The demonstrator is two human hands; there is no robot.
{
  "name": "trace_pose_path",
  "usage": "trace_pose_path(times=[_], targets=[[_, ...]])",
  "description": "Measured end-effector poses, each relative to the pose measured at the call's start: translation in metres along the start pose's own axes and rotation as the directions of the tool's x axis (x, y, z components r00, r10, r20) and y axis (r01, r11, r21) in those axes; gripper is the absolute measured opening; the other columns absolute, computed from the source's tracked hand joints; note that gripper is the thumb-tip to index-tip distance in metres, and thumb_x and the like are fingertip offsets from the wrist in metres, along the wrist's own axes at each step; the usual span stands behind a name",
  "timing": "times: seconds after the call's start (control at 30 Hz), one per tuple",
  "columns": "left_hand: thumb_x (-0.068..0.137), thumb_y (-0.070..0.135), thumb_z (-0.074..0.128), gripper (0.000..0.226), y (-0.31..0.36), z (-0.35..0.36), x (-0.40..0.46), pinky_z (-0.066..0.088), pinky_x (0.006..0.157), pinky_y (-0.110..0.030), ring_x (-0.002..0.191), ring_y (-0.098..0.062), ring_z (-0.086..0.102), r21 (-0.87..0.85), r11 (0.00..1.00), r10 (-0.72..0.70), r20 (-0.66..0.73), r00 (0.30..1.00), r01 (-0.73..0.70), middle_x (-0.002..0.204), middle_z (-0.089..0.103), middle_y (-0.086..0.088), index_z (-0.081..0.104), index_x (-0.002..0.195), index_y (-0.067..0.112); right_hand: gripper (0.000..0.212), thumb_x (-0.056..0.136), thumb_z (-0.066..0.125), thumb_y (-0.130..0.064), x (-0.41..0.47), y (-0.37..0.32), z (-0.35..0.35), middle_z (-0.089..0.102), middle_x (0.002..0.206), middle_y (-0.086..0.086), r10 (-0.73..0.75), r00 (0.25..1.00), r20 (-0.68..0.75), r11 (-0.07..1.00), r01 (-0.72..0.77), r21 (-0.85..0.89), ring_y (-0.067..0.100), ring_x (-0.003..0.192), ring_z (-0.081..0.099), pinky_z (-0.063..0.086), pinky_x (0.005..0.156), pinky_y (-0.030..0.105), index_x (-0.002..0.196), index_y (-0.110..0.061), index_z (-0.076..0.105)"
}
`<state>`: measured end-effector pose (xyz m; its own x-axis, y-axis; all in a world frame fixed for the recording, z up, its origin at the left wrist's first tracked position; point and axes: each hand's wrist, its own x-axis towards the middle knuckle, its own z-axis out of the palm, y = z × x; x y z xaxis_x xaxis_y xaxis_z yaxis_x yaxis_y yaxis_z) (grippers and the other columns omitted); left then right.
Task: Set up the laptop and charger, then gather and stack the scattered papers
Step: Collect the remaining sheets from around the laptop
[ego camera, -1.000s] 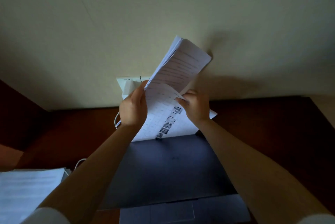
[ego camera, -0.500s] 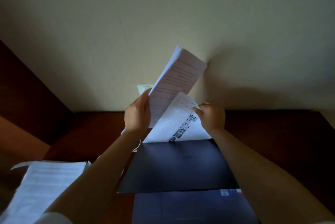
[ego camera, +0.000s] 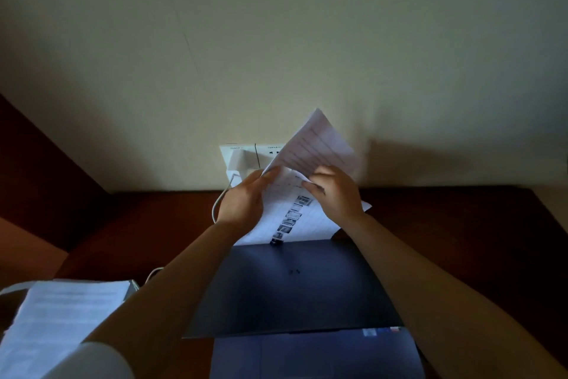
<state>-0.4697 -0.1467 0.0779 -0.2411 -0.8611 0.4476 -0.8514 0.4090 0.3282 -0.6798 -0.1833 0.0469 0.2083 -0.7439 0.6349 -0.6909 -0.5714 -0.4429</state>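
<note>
Head view: both hands up behind laptop lid, near wall socket. Left hand pinching sheaf of papers; right hand gripping loose sheet. Light, floppy, slippery; best held by edges, squared on worktop. Second stack lower left.

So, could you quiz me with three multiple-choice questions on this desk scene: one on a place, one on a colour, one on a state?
1. Where is the second paper stack?
A. near left
B. on the laptop
C. far right
2. What colour is the charger cable?
A. black
B. white
C. red
3. How is the laptop?
A. closed flat
B. lid open
C. upside down

A: it lies by the left arm.
B: it shows pale against the dark desk.
B: the keyboard deck shows below the lid, while both hands, left hand and right hand, hold the papers.
</note>
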Motion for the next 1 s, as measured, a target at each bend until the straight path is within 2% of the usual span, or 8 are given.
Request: trace_pose_path(times=[0.17,0.33,0.43,0.53,0.6,0.67,0.87,1.0], targets=[[0.084,0.029,0.046,0.046,0.005,0.001,0.003,0.045,0.068,-0.022,0.089,-0.026,0.068,-0.083,0.996,0.014,0.018,1.0,-0.013,0.118,0.067,-0.005,0.062,0.126,0.019,0.043,0.084,0.066,-0.018,-0.002,-0.003,-0.001,0.033,0.061,-0.009,-0.003,0.996,-0.089,1.0,0.004,0.012,0.01,0.06,0.032,0.022,0.057,0.023,0.057,-0.021,0.034],[0.082,0.011,0.059,0.031,0.004,0.013,0.007,0.049,0.048,-0.025,0.064,-0.029,0.068,0.018,0.994,0.107,-0.103,0.989,-0.106,0.097,0.073,-0.006,0.07,0.111,0.017,0.01,0.081,0.061,-0.016,-0.007,-0.009,0.003,0.058,0.087,0.008,-0.002,0.979,-0.204,0.989,-0.029,-0.146,0.022,0.083,0.05,0.041,0.071,0.03,0.08,-0.007,0.065],[0.088,0.016,0.048,0.033,0.003,0.014,0.009,0.049,0.044,-0.032,0.063,-0.033,0.065,0.016,0.996,0.089,-0.086,0.992,-0.088,0.101,0.07,-0.008,0.055,0.12,0.026,0.009,0.086,0.056,-0.015,-0.026,-0.015,0.007,0.058,0.086,0.004,0.01,0.996,0.091,1.0,-0.009,-0.02,0.018,0.079,0.053,0.043,0.065,0.027,0.083,-0.009,0.061],[0.089,0.009,0.054,0.051,0.01,0.012,0.013,0.05,0.052,-0.039,0.069,-0.039,0.064,-0.005,0.998,-0.06,-0.016,0.998,0.06,0.106,0.067,-0.017,0.03,0.125,0.035,0.018,0.095,0.051,-0.022,-0.045,-0.009,0.017,0.058,0.095,0.007,0.221,0.715,0.663,0.966,-0.255,-0.047,0.024,0.088,0.055,0.046,0.077,0.036,0.093,-0.005,0.058],[0.089,0.008,0.055,0.059,0.013,0.013,0.014,0.045,0.058,-0.038,0.075,-0.041,0.063,-0.029,0.987,-0.159,0.013,0.987,0.159,0.108,0.066,-0.017,0.023,0.127,0.039,0.025,0.095,0.05,-0.029,-0.056,-0.002,0.025,0.054,0.095,0.007,0.363,0.508,0.781,0.915,-0.352,-0.197,0.026,0.093,0.054,0.04,0.077,0.032,0.09,-0.005,0.052],[0.089,0.008,0.056,0.064,0.015,0.017,0.011,0.041,0.058,-0.034,0.076,-0.04,0.063,-0.033,0.978,-0.205,0.013,0.979,0.206,0.108,0.066,-0.011,0.028,0.14,0.036,0.028,0.094,0.05,-0.038,-0.062,0.001,0.034,0.054,0.1,0.006,0.435,0.398,0.808,0.879,-0.383,-0.285,0.026,0.1,0.055,0.042,0.08,0.033,0.092,-0.01,0.053],[0.08,0.001,0.062,0.049,0.014,0.026,0.013,0.033,0.048,-0.025,0.062,-0.034,0.063,0.014,0.997,-0.068,-0.072,0.995,0.07,0.096,0.068,-0.006,0.059,0.127,0.015,0.063,0.091,0.035,-0.061,-0.055,0.002,0.061,0.046,0.142,0.008,0.546,0.276,0.791,0.834,-0.276,-0.478,0.029,0.132,0.038,0.025,0.11,0.044,0.132,-0.015,0.051],[0.079,0.007,0.056,0.033,0.006,0.029,0.02,0.031,0.041,-0.021,0.05,-0.031,0.059,0.067,0.998,-0.008,-0.15,0.989,0.018,0.084,0.066,-0.006,0.067,0.11,0.011,0.07,0.09,0.027,-0.067,-0.049,0.001,0.068,0.044,0.143,0.009,0.581,0.204,0.788,0.805,-0.29,-0.518,0.031,0.135,0.032,0.017,0.112,0.045,0.133,-0.017,0.05]])
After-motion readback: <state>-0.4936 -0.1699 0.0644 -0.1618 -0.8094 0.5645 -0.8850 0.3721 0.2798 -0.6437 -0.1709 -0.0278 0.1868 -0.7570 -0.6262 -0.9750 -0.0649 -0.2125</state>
